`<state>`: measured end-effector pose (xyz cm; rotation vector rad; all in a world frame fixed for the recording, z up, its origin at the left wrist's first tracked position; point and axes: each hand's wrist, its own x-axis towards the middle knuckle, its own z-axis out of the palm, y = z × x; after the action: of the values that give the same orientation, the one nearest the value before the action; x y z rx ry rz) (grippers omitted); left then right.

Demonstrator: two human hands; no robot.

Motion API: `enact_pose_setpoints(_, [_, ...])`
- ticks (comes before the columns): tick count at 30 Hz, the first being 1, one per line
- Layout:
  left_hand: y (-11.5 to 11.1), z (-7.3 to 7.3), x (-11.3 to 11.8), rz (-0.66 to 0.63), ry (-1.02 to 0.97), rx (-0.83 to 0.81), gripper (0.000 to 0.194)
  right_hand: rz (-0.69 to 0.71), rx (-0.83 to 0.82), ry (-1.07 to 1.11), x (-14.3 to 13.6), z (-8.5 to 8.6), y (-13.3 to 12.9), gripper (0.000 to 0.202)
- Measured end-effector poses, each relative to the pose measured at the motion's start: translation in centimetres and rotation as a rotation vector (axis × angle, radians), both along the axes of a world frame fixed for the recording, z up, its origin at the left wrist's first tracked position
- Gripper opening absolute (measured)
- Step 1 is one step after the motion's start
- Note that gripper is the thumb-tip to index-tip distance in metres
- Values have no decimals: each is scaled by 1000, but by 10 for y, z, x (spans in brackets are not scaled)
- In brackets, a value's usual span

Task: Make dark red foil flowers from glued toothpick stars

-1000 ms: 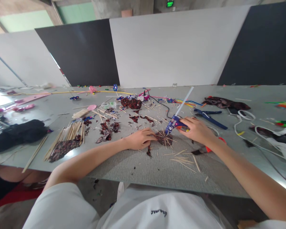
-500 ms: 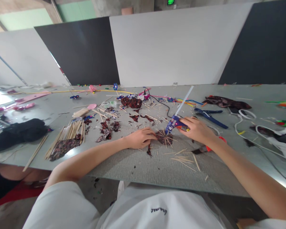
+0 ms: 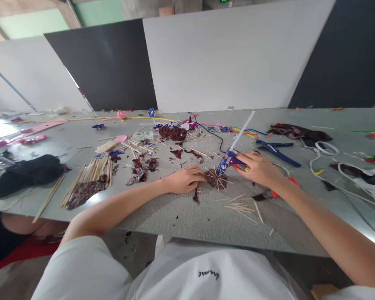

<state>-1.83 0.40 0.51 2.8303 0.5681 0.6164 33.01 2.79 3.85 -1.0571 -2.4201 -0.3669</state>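
One right hand (image 3: 256, 168) wraps one glue gun (image 3: 225, 162) over one dark patch (image 3: 213, 181). Left of it, one left hand (image 3: 185, 180) half-curls, hold unclear.

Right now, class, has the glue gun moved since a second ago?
No: the glue gun keeps its place against the pliers; only the whole view shifted slightly.

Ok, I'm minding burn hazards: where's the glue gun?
In the head view, right of centre, the glue gun is in the right hand, nozzle down at the radiating sticks.
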Motion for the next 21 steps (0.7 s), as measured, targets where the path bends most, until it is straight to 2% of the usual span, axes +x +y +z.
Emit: enact_pose_setpoints(21, [1,0,0,0,5,1,42,9,-17,-18,0,-1,1,32])
